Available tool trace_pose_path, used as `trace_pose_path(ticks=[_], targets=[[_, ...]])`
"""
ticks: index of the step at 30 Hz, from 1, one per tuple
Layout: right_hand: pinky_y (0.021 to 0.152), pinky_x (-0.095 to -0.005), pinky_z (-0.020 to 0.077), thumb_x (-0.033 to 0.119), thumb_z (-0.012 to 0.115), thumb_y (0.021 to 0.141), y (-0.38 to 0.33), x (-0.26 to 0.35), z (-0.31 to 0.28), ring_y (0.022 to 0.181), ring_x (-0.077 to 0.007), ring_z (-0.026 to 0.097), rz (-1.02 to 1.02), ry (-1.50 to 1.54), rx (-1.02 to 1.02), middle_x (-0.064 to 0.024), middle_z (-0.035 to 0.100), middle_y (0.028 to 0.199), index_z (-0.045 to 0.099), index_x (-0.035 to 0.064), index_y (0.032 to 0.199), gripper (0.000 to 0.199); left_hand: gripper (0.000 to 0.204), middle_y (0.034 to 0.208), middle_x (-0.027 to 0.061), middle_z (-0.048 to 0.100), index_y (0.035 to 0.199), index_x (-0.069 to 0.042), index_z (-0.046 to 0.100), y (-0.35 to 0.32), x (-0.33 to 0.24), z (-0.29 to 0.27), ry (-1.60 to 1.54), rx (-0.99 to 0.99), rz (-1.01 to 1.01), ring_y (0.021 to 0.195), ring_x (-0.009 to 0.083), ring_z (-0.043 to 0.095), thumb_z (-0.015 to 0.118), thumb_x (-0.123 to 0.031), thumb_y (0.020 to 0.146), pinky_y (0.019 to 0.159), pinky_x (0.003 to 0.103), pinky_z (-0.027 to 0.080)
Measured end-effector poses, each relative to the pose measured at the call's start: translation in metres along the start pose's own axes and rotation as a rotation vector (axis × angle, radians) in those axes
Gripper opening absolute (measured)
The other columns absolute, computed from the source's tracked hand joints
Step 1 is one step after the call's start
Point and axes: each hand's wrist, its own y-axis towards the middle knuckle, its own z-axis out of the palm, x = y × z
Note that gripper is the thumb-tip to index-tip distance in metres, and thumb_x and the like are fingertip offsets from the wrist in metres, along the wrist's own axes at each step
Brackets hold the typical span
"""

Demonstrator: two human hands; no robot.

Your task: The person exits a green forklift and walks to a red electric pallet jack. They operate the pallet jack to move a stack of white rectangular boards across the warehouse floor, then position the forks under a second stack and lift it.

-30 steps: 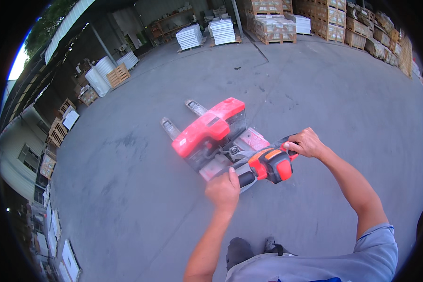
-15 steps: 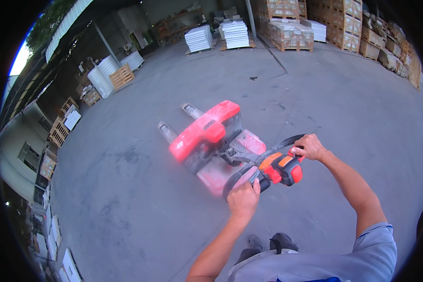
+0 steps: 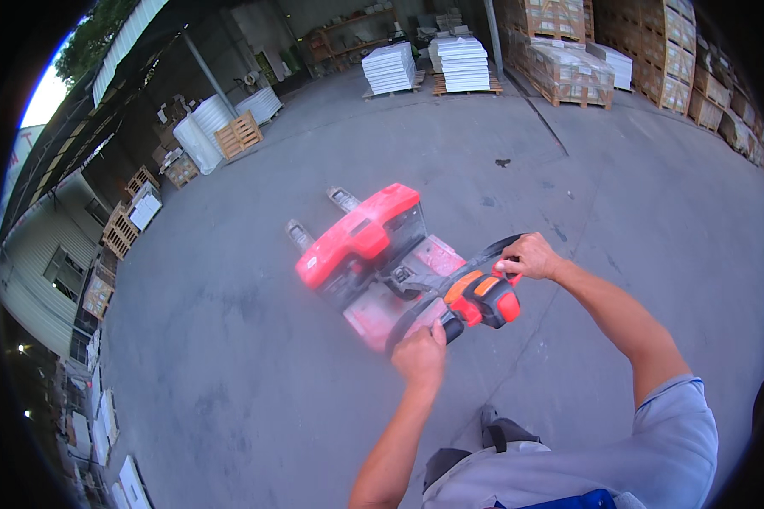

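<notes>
A red electric pallet truck (image 3: 358, 239) stands on the grey floor in front of me, its two forks (image 3: 343, 199) pointing away to the far left with nothing on them. Its tiller head (image 3: 482, 299), black with orange and red parts, reaches back toward me. My left hand (image 3: 420, 355) is closed round the near-left grip of the handle, thumb on top. On the far-right grip, beside a red control, my right hand (image 3: 530, 257) is closed too. Both palms and the undersides of the grips are hidden.
Stacks of white panels (image 3: 463, 64) on pallets stand at the back. Wrapped wooden crates (image 3: 569, 72) are piled at the far right. Leaning wooden pallets (image 3: 238, 134) and white rolls (image 3: 199, 131) are at the far left. White boards (image 3: 132, 483) lie along the left edge.
Background stacks have shifted right in the picture as my view turns left. The tiller and both hands sit slightly further left, my grip unchanged. My feet have changed position.
</notes>
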Motion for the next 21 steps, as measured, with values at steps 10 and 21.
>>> trace_pose_path(ticks=[10,21], targets=[[0.086,-0.0419,0.0487,0.055,0.055,0.090,0.162,0.022,0.029,0.090,-0.0296,0.063,-0.077,0.122,-0.071,-0.0109,0.071,0.088,0.077,0.0130,0.092,0.048,0.043,0.057,0.0152,0.063,0.063,-0.005,0.066,0.099,0.082,0.035,-0.016,0.017,-0.072,0.051,0.0341,0.064,0.059,-0.036,0.092,0.050,0.047,0.051],[0.094,-0.0402,0.0443,0.061,0.058,0.085,0.358,0.085,0.085,0.098,-0.0290,0.058,-0.069,0.223,0.069,-0.0117,0.070,0.092,0.078,0.0145,0.099,0.053,0.040,0.055,0.0122,0.062,0.061,-0.008,0.062,0.196,0.230,0.065,0.043,-0.060,-0.103,0.048,0.0307,0.062,0.061,-0.034,0.091,0.047,0.044,0.049]])
